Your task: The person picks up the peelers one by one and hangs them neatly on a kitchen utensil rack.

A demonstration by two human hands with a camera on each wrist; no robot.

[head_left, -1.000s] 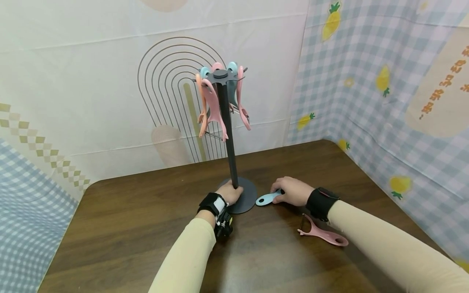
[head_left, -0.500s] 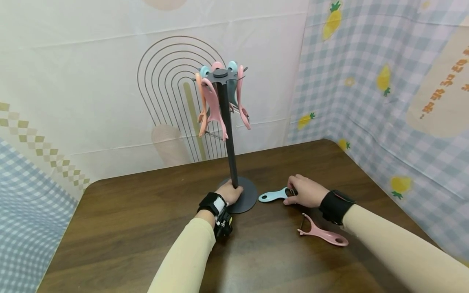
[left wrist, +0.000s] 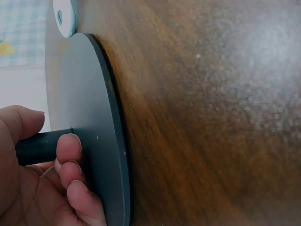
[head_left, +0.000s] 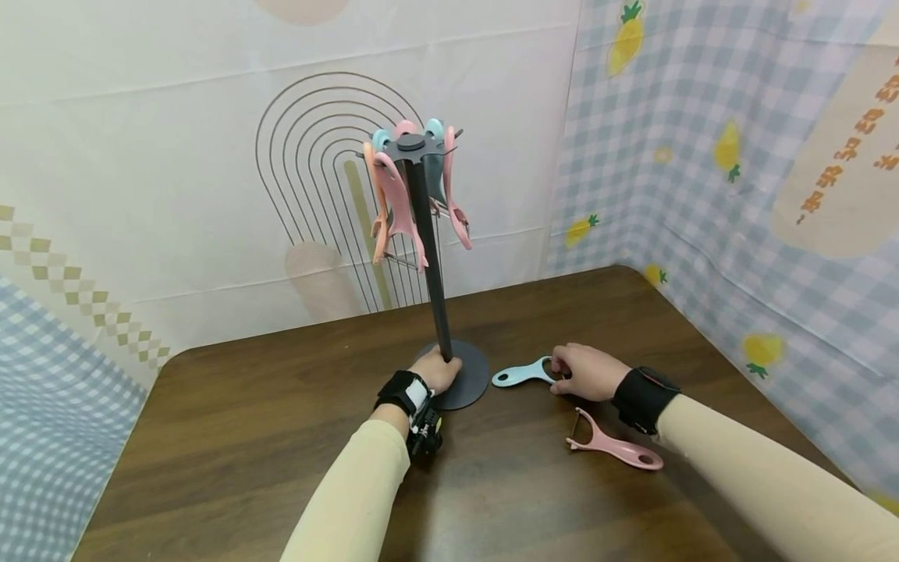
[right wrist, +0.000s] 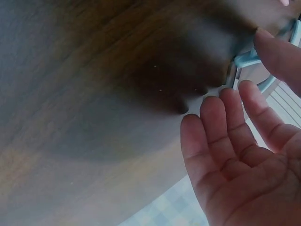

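Note:
My left hand [head_left: 437,371] grips the dark pole [left wrist: 40,147] of a stand low down, just above its round base [head_left: 472,375]. In the left wrist view, thumb and fingers curl around that pole. A light blue Y-shaped peeler [head_left: 521,374] lies on the table right of the base, its handle toward the stand. My right hand [head_left: 588,371] is at its blade end. In the right wrist view, the thumb and index finger stand apart on either side of the peeler's head [right wrist: 247,59]; the other fingers are relaxed. Whether the fingertips touch it I cannot tell.
A pink peeler [head_left: 618,447] lies nearer, beside the right forearm. Several pink, blue and orange peelers [head_left: 399,199] hang from the stand's top hooks [head_left: 411,144]. The brown wooden table [head_left: 281,437] meets a white cloth behind and checked cloth [head_left: 702,187] at the right.
My right hand has moved rightward, and the light blue peeler has shifted slightly right and turned, with more of its head showing. The left hand stays on the pole.

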